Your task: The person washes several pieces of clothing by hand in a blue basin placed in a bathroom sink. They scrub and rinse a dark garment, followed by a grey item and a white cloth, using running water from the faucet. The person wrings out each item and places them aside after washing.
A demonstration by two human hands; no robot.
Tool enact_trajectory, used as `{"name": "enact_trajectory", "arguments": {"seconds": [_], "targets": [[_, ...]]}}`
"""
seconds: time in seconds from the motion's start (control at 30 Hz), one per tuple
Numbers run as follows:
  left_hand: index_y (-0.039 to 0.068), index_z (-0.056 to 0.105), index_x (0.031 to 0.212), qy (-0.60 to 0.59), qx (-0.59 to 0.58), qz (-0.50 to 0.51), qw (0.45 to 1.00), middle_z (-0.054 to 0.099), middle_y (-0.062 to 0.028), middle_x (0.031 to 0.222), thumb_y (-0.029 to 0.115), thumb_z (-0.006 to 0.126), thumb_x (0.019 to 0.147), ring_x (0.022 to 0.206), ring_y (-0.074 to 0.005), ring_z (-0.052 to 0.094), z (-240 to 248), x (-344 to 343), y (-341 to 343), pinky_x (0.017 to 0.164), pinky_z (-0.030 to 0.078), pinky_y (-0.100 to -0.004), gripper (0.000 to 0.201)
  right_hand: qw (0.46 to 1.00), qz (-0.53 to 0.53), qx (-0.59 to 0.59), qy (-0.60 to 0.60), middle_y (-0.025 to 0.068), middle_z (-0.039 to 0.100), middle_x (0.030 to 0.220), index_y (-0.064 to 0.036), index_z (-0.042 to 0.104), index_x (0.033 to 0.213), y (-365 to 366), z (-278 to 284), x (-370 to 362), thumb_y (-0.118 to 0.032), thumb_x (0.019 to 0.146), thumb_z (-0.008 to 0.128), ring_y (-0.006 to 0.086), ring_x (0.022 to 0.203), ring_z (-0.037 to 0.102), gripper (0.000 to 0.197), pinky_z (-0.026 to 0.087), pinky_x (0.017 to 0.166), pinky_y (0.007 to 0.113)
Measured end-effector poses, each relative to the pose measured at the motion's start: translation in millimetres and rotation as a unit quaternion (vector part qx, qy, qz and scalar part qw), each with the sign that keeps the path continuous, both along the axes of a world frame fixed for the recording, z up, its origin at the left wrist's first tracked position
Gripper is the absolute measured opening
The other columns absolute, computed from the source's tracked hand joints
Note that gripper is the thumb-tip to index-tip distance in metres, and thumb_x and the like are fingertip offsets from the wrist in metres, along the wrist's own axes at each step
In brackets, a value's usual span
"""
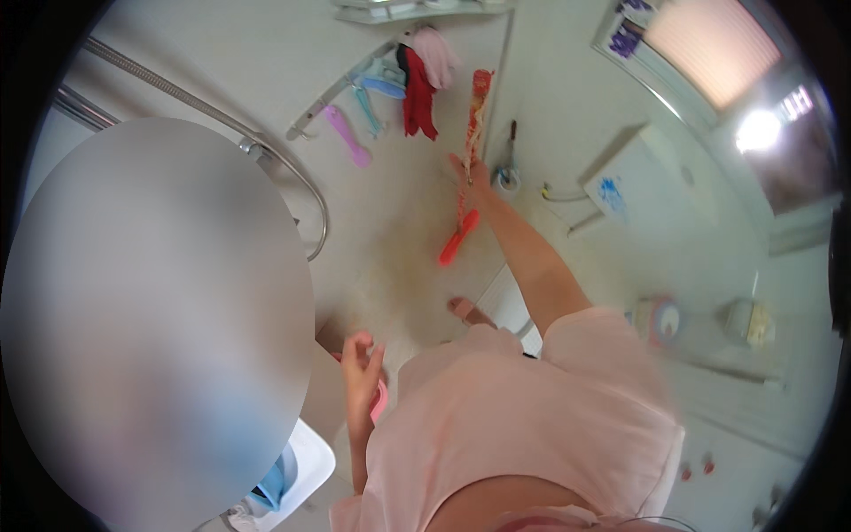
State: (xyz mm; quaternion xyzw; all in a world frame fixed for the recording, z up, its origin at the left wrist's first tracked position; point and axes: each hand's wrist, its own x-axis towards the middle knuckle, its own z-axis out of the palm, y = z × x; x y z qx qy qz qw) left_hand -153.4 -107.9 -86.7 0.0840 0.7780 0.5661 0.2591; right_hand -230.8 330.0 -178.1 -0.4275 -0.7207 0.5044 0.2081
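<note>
My right arm reaches forward, and my right hand is closed round the patterned red and pale handle of a long-handled brush. The handle stands roughly upright in view, and its bright red head is low, over the pale floor; whether it touches is unclear. Close to my body on the left, my left hand is raised with its fingers loosely bent and apart, with nothing visible in it. A pink rounded thing shows just behind that hand, mostly hidden.
On the wall rail hang cloths, a purple brush and other brushes. A toilet brush in its holder stands beyond my right hand. A metal shower hose curves at left. A white basin is at lower left; a grey blur covers much there.
</note>
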Motion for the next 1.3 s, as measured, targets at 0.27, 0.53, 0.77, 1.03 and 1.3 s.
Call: {"name": "enact_trajectory", "arguments": {"seconds": [0.27, 0.53, 0.77, 1.03, 1.3], "targets": [[0.002, 0.054, 0.109, 0.042, -0.147, 0.211, 0.965, 0.065, -0.0108, 0.093, 0.009, 0.066, 0.084, 0.083, -0.0174, 0.063, -50.3, 56.6, -62.2, 0.072, 0.050, -0.0305, 0.029, 0.997, -0.038, 0.059, -0.021, 0.0103, 0.065, 0.073, -0.0015, 0.062, 0.080, 127.6, -70.1, -137.2, -0.049, 0.079, 0.068, 0.0234, 0.057, 0.062, 0.048, 0.050, 0.056, 0.037], [0.001, 0.055, 0.110, -0.001, -0.194, 0.311, 0.931, 0.066, -0.0108, 0.091, 0.013, 0.067, 0.083, 0.084, -0.0176, 0.064, -31.1, 119.8, -65.9, 0.073, 0.050, -0.0312, 0.032, 0.955, 0.100, 0.259, -0.103, 0.0155, 0.062, 0.095, 0.0001, 0.052, 0.113, 199.1, -129.1, -210.6, -0.043, 0.087, 0.057, 0.0262, 0.085, 0.061, 0.051, 0.049, 0.075, 0.038], [0.001, 0.058, 0.107, 0.008, -0.228, 0.424, 0.876, 0.066, -0.0135, 0.090, 0.018, 0.068, 0.082, 0.083, -0.0226, 0.065, -24.0, 166.4, -93.5, 0.075, 0.050, -0.0334, 0.033, 0.901, 0.362, 0.194, -0.141, 0.0130, 0.062, 0.103, -0.0027, 0.049, 0.121, 48.8, -226.2, -140.2, -0.043, 0.089, 0.053, 0.0243, 0.090, 0.060, 0.052, 0.046, 0.076, 0.037], [0.001, 0.058, 0.104, -0.042, -0.240, 0.532, 0.811, 0.066, -0.0138, 0.087, 0.020, 0.069, 0.080, 0.080, -0.0245, 0.065, -39.9, 291.6, -172.5, 0.073, 0.051, -0.0349, 0.033, 0.314, 0.894, 0.036, -0.318, 0.0054, 0.065, 0.087, -0.0072, 0.063, 0.100, -325.9, -48.3, 17.2, -0.037, 0.091, 0.049, 0.0155, 0.082, 0.061, 0.033, 0.048, 0.071, 0.033], [0.001, 0.057, 0.103, -0.079, -0.284, 0.564, 0.771, 0.065, -0.0145, 0.087, 0.022, 0.070, 0.078, 0.079, -0.0250, 0.064, -40.2, 407.5, -312.1, 0.071, 0.050, -0.0358, 0.035, 0.351, 0.925, -0.133, -0.053, 0.0022, 0.063, 0.089, -0.0032, 0.061, 0.102, -612.3, 155.9, 51.9, -0.026, 0.096, 0.051, 0.0099, 0.079, 0.060, 0.026, 0.046, 0.071, 0.026]]}}
